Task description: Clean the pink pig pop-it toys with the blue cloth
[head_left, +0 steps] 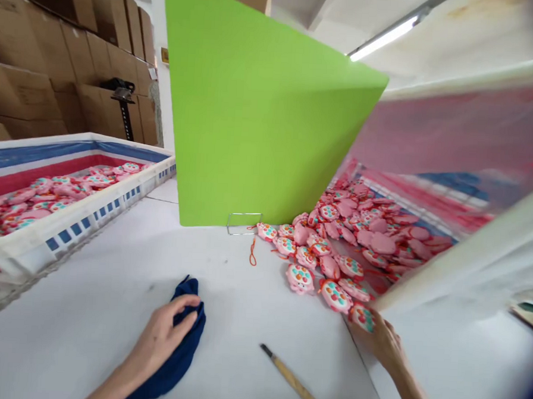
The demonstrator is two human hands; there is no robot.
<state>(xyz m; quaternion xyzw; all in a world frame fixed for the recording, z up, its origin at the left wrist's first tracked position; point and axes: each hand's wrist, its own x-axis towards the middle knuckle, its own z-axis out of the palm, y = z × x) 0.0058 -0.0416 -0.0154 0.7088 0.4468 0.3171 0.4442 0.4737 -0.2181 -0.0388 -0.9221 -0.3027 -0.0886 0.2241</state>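
Note:
My left hand (163, 334) rests on a dark blue cloth (175, 355) lying on the white table (252, 306), fingers curled over its top edge. My right hand (382, 339) grips the lower rim of a tilted white crate (446, 256), with one pink toy (362, 316) right at my fingertips. Several pink pig-shaped toys (335, 251) with teal and red dots have spilled out of the crate onto the table, some with orange cords.
A green board (261, 122) stands upright behind the toy pile on a wire stand (244, 223). A second white crate (69, 219) of pink toys sits at the left. A thin brush or stick (293, 381) lies near the front edge. Cardboard boxes (55, 51) are stacked behind.

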